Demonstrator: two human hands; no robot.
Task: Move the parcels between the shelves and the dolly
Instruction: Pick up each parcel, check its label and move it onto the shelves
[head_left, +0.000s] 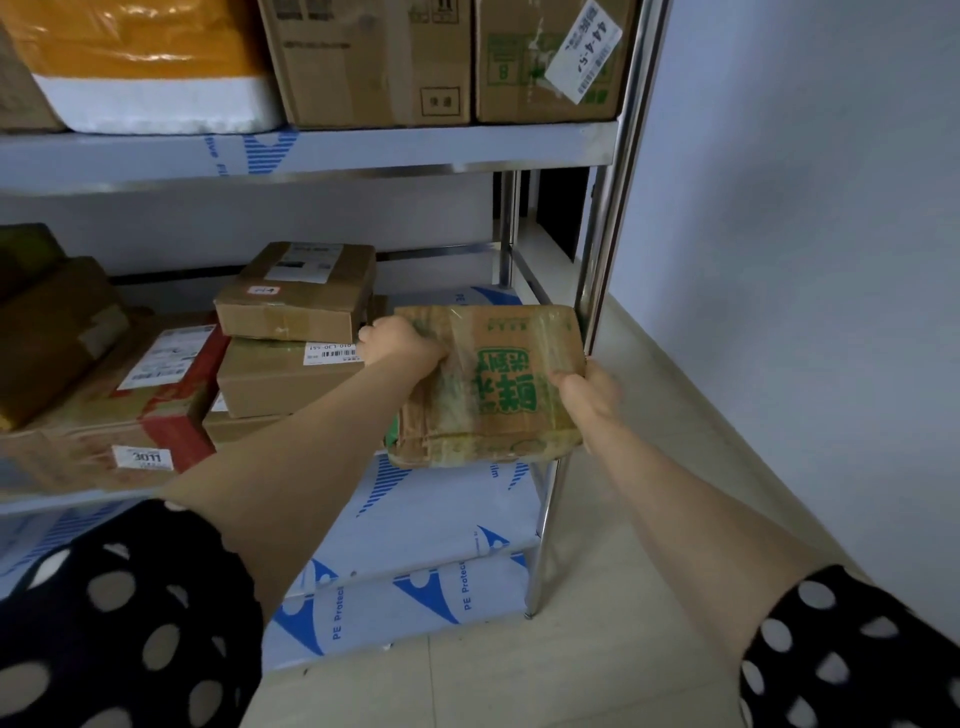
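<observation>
From the head view, both hands hold one worn brown parcel (488, 384) with green print and clear tape. The left hand (400, 345) grips its left edge, fingers (421, 340) curled tightly over the cardboard. The right hand (589, 389) clamps its right edge, thumb on top; the other fingers are hidden beneath, so their spread cannot be told. The parcel is at the right end of the middle shelf (447, 293), and whether it touches it cannot be told. Just right of the parcel stands the rack's steel post (613, 208). Just left of it is a stack of boxes (296, 306), close to the left hand. Above the parcel, more cartons (374, 62) fill the upper shelf. Below it lies a film-covered lower shelf (431, 514).
</observation>
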